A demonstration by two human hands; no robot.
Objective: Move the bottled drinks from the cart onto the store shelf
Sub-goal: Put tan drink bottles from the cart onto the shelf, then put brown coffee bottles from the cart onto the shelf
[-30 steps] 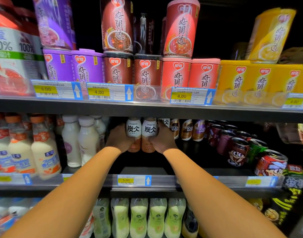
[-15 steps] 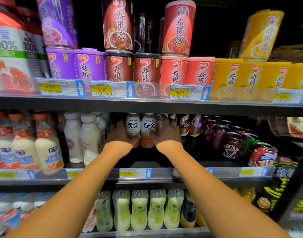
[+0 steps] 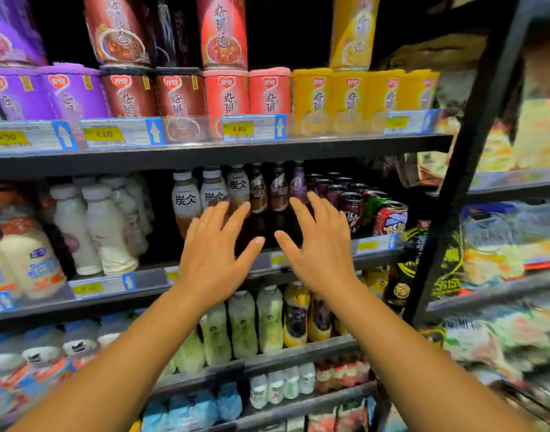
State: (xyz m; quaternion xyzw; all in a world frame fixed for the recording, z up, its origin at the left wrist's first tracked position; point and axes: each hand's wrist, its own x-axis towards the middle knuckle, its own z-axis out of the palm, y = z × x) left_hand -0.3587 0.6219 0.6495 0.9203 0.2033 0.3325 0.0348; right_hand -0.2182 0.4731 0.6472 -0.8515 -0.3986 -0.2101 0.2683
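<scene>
Standing on the metal shelf (image 3: 392, 141), rounded white-capped bottles (image 3: 213, 191), hands spread.

Both arms stretched forward, left hand (image 3: 216, 251) and right hand (image 3: 317, 247) side by side, fingers spread, holding nothing

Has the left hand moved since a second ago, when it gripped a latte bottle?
Yes. The left hand has let go and drawn back toward the camera, now open in front of the shelf edge; the latte bottles stand behind it.

Dark metal store shelving (image 3: 224, 154); dim light
</scene>
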